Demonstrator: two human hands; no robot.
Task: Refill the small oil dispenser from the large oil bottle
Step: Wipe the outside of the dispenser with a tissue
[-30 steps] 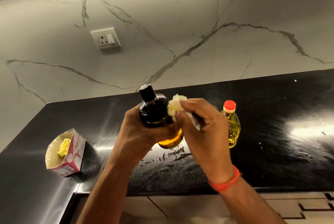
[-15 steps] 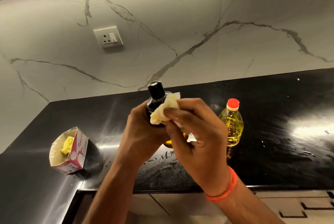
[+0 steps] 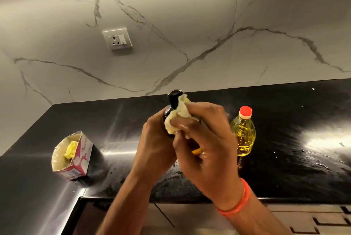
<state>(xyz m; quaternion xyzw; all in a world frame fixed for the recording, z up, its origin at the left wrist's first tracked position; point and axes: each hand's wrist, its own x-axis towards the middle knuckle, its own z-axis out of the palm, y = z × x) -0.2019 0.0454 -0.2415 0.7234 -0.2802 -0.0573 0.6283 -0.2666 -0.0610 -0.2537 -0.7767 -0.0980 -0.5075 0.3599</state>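
The small dark oil dispenser (image 3: 173, 100) with a black cap is held above the black counter (image 3: 284, 168), gripped around its body by my left hand (image 3: 154, 145). My right hand (image 3: 205, 143) pinches a crumpled, oil-stained tissue (image 3: 177, 116) against the dispenser's shoulder and neck, hiding most of the bottle. A sliver of amber oil shows between my fingers. The large clear oil bottle (image 3: 244, 132) with yellow oil and a red cap stands upright on the counter just right of my hands.
An open pink and white carton (image 3: 73, 156) holding a used yellow tissue sits on the counter's left part. Oily smears mark the counter below my hands. A wall socket (image 3: 117, 38) is on the marble backsplash. Cabinet fronts lie below the counter edge.
My right hand with the tissue slid from the dispenser's right side across its shoulder toward the neck. The dispenser turned more upright and is now mostly covered by my hands.
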